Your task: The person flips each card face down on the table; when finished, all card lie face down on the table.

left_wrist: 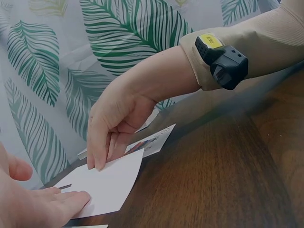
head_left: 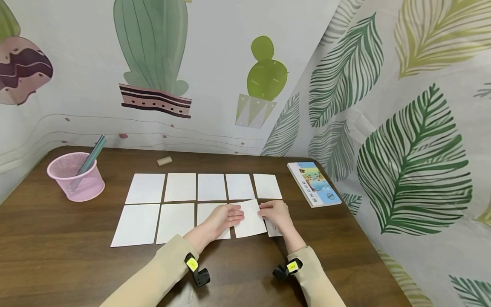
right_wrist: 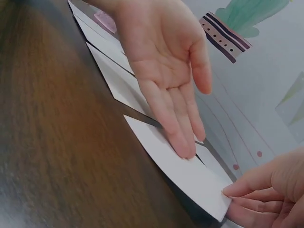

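A white card [head_left: 249, 224] lies slightly tilted in the front row, its right side raised from the table. My right hand [head_left: 278, 214] pinches this card's right edge between thumb and fingers. At its left side my left hand [head_left: 218, 219] touches the card with straight fingertips, palm turned toward it. Partly under the right hand is the last card of the front row [head_left: 272, 230]; in the left wrist view this card [left_wrist: 159, 142] shows a coloured picture. My left forearm and hand partly hide another white card [head_left: 205, 209].
Several blank white cards [head_left: 180, 187] form two rows on the brown table [head_left: 57, 256]. A pink mesh pen cup [head_left: 86, 187] with pencils [head_left: 93, 154] stands left. A small beige block [head_left: 164, 160] lies behind; a thick illustrated book [head_left: 314, 183] lies right. A printed cloth [head_left: 215, 64] hangs behind.
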Demonstrator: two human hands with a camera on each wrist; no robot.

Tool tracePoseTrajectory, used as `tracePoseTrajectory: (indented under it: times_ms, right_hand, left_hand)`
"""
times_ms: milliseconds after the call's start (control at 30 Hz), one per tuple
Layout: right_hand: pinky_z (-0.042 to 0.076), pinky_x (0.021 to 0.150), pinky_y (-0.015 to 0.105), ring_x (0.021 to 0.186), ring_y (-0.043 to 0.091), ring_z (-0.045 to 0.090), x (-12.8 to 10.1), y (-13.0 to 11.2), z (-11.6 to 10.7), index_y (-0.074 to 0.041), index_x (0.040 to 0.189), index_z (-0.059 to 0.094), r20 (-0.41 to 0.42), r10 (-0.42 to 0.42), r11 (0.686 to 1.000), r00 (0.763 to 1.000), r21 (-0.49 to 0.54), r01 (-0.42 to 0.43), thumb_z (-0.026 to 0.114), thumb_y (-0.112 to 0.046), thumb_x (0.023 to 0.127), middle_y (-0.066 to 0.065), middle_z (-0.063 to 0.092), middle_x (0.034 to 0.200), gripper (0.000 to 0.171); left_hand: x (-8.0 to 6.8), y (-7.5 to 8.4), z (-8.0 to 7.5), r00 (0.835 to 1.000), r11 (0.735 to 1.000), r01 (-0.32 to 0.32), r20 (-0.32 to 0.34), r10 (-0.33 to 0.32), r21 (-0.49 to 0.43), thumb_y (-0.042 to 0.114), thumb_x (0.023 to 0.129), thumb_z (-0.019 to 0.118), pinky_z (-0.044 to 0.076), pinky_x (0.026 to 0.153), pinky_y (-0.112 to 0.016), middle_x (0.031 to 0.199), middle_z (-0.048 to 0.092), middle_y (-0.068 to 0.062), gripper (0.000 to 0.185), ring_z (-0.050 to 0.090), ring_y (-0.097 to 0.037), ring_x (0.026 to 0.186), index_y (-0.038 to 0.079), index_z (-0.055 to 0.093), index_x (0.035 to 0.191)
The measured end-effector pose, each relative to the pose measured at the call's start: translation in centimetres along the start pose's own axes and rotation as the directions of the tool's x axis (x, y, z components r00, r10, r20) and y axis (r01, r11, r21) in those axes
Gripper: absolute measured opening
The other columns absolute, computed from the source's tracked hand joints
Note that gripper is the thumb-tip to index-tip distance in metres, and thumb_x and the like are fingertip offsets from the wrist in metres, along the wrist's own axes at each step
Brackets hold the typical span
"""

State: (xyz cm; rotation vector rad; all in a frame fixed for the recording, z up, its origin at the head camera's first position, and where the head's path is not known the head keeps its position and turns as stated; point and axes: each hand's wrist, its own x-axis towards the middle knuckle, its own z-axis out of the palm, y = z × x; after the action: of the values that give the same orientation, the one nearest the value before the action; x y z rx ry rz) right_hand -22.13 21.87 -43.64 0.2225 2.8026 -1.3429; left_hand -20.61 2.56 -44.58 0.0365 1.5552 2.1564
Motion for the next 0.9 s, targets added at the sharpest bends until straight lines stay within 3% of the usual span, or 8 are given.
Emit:
tracePoseTrajectory:
  times_ms: [233, 367, 667, 900]
  right_hand:
    - [0.06, 0.063, 0.026, 0.069, 0.019, 0.072, 0.4, 0.5, -1.1, 0.005, 0.096, 0.074, -0.012, 0.005, 0.999, 1.0, 0.044, -0.004, 0.074, -0.005, 0.077, 0.019, 0.073, 0.087, 0.021]
    - [0.061, 0.068, 0.03, 0.075, 0.022, 0.073, 0.4, 0.9, -2.0, 0.006, 0.098, 0.073, -0.006, -0.004, 0.997, 1.0, 0.075, 0.005, 0.073, -0.006, 0.079, 0.02, 0.073, 0.09, 0.022]
    - [0.061, 0.071, 0.03, 0.077, 0.019, 0.072, 0.9, 2.6, -4.5, 0.006, 0.105, 0.071, -0.035, 0.018, 0.998, 0.999, 0.063, -0.016, 0.072, -0.008, 0.081, 0.02, 0.073, 0.095, 0.028]
    - [0.06, 0.08, 0.037, 0.085, 0.024, 0.07, 0.9, 3.9, -6.2, 0.01, 0.11, 0.067, -0.029, 0.035, 0.998, 0.999, 0.055, -0.033, 0.069, -0.007, 0.084, 0.026, 0.069, 0.103, 0.031]
  left_hand:
    - [0.0, 0.1, 0.0, 1.0, 1.0, -0.004, 0.01, 0.003, 0.027, 0.008, 0.101, 0.025, 0.035, 0.112, -0.05, 0.135, 0.043, -0.04, 0.046, 0.044, -0.047, 0.129, -0.02, 0.035, 0.136]
    - [0.1, 0.3, 0.3, 1.0, 1.0, -0.012, 0.011, 0.012, 0.024, 0.01, 0.102, 0.027, 0.036, 0.112, -0.049, 0.135, 0.044, -0.039, 0.046, 0.045, -0.046, 0.128, -0.019, 0.035, 0.137]
    - [1.0, -0.1, 2.6, 0.998, 0.999, -0.03, 0.047, 0.031, -0.021, 0.011, 0.102, 0.028, 0.035, 0.113, -0.048, 0.138, 0.041, -0.039, 0.047, 0.044, -0.047, 0.129, -0.018, 0.032, 0.139]
    - [1.7, -0.3, 4.2, 0.998, 0.996, -0.033, 0.052, 0.037, -0.081, 0.012, 0.102, 0.028, 0.033, 0.114, -0.049, 0.141, 0.036, -0.04, 0.049, 0.039, -0.048, 0.132, -0.018, 0.028, 0.141]
